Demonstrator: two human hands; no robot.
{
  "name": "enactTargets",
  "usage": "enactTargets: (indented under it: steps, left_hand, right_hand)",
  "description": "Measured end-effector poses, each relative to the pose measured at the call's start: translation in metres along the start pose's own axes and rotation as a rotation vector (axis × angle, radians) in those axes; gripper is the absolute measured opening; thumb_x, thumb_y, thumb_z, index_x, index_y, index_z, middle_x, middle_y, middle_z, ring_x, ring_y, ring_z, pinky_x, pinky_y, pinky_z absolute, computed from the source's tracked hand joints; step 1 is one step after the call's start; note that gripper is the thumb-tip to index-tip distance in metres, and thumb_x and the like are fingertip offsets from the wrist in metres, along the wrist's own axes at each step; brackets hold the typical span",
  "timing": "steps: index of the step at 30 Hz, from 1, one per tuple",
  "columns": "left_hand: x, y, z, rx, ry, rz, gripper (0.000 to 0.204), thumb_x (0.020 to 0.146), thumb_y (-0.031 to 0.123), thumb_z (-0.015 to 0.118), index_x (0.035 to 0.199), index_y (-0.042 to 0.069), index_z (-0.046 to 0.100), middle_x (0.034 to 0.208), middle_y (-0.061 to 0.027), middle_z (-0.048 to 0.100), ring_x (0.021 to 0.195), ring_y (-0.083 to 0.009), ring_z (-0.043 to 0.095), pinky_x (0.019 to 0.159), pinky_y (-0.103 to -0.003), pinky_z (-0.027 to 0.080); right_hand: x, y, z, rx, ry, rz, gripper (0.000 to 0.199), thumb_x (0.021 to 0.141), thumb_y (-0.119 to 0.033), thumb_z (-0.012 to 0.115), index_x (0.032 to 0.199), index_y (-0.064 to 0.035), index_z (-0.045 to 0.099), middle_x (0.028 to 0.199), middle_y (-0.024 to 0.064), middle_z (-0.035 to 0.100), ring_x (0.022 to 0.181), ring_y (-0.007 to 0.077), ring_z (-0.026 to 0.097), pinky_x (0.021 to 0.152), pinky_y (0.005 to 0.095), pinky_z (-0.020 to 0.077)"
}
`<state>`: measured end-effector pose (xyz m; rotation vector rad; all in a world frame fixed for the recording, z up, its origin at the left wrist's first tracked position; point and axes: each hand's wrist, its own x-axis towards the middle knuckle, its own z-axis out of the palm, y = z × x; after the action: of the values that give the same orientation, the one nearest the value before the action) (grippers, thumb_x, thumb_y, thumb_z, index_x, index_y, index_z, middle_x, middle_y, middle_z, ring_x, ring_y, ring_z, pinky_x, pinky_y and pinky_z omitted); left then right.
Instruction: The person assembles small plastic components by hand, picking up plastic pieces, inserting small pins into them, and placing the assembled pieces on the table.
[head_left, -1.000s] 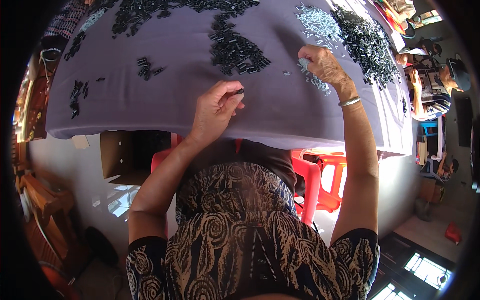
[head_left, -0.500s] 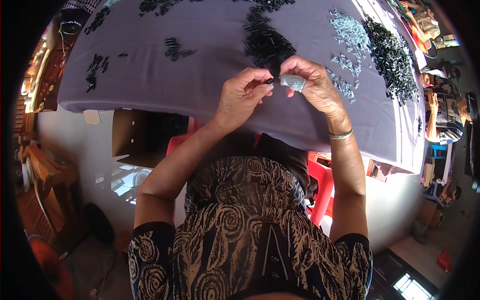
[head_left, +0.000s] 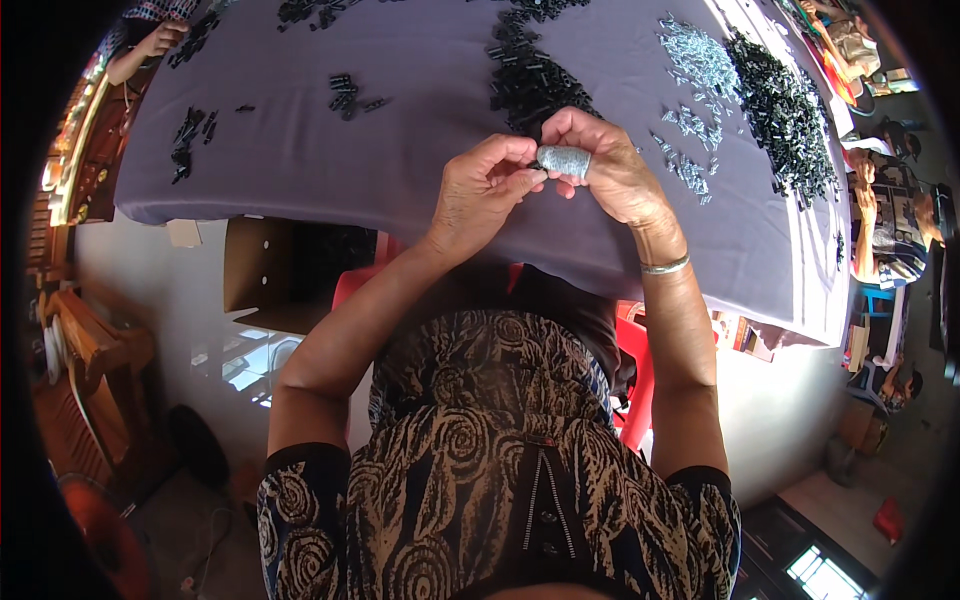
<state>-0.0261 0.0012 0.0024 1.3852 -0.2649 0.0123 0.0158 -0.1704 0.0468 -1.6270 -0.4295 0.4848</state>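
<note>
In front of me, over the near part of the purple-grey cloth [head_left: 400, 180], my two hands meet at the fingertips. My left hand [head_left: 474, 200] pinches a small black piece [head_left: 535, 166], mostly covered by the fingers. A grey wrapping [head_left: 565, 161] covers a finger of my right hand [head_left: 625, 182], and its tip presses up to the black piece. The right fingers are curled together; whatever they hold is too small or hidden to name. Just beyond my hands lies a heap of black pieces [head_left: 530, 85].
Small silvery pieces [head_left: 700, 60] lie at the right beside a large black heap [head_left: 785, 120]. Smaller black clusters [head_left: 343, 95] are scattered to the left. Another person's hand [head_left: 163, 38] reaches to the far left edge. A cardboard box [head_left: 250, 268] stands below the table.
My right hand has moved left, closing the gap to my left hand and the black piece. Another person's hand has come into view at the far left.
</note>
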Motion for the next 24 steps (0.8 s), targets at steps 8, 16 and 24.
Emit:
enactTargets:
  steps: [8, 16, 24]
  left_hand:
    - [0.0, 0.001, -0.001, 0.032, 0.018, -0.02, 0.015, 0.084, 0.002, 0.064, 0.099, 0.003, 0.06, 0.09, -0.0022, 0.061, 0.076, -0.0093, 0.06, 0.061, -0.021, 0.047]
    - [0.001, -0.003, -0.001, -0.029, 0.125, 0.017, 0.016, 0.085, -0.002, 0.06, 0.1, 0.001, 0.061, 0.091, -0.0038, 0.061, 0.076, -0.0103, 0.061, 0.06, -0.021, 0.047]
    - [0.007, -0.002, -0.008, -0.083, 0.213, 0.064, 0.015, 0.086, -0.002, 0.06, 0.101, 0.0, 0.06, 0.091, -0.0042, 0.061, 0.077, -0.011, 0.061, 0.061, -0.021, 0.047]
  right_hand:
    - [-0.007, 0.01, 0.0, 0.476, 0.205, -0.065, 0.009, 0.089, -0.007, 0.055, 0.097, -0.0026, 0.056, 0.07, 0.0028, 0.055, 0.053, 0.0055, 0.042, 0.047, 0.0214, 0.0396]
    - [-0.026, 0.009, -0.056, 0.117, 0.76, -0.207, 0.011, 0.087, 0.002, 0.053, 0.091, -0.0052, 0.061, 0.078, -0.0004, 0.059, 0.061, 0.0046, 0.049, 0.05, 0.0193, 0.0401]
    - [-0.024, 0.014, -0.047, -0.39, 0.503, -0.162, 0.011, 0.082, 0.001, 0.062, 0.093, -0.0019, 0.063, 0.081, -0.0018, 0.061, 0.074, 0.0045, 0.054, 0.068, 0.0202, 0.0445]
